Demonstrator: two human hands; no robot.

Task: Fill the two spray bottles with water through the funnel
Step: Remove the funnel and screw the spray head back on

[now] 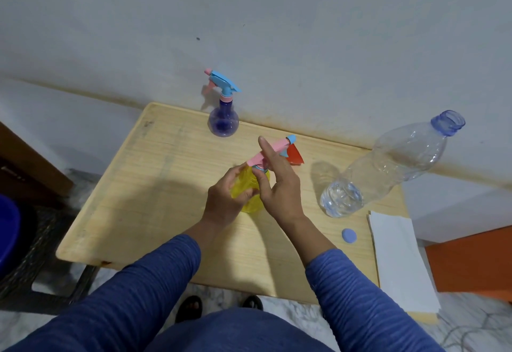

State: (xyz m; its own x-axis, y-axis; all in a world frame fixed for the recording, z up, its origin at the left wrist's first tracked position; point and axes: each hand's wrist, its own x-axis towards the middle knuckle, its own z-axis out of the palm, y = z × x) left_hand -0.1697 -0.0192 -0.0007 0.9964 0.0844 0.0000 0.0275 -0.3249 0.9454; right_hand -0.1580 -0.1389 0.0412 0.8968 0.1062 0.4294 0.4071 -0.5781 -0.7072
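Yellow spray bottle (250, 193): on table (138, 199), left hand (225, 202) wrapped round its body, right hand (279, 182) pinching the collar, forefinger raised. Step, likely: turning the sprayer head. Beyond right hand: red funnel (294, 155); farther back, purple spray bottle (223, 118). Right of it: uncapped water bottle (388, 168).

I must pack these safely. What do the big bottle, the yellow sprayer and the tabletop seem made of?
Big bottle: thin clear plastic, ribbed and see-through. Yellow sprayer: translucent yellow plastic, with an opaque pink and blue head. Tabletop: pale wood or wood-look laminate, with visible grain.
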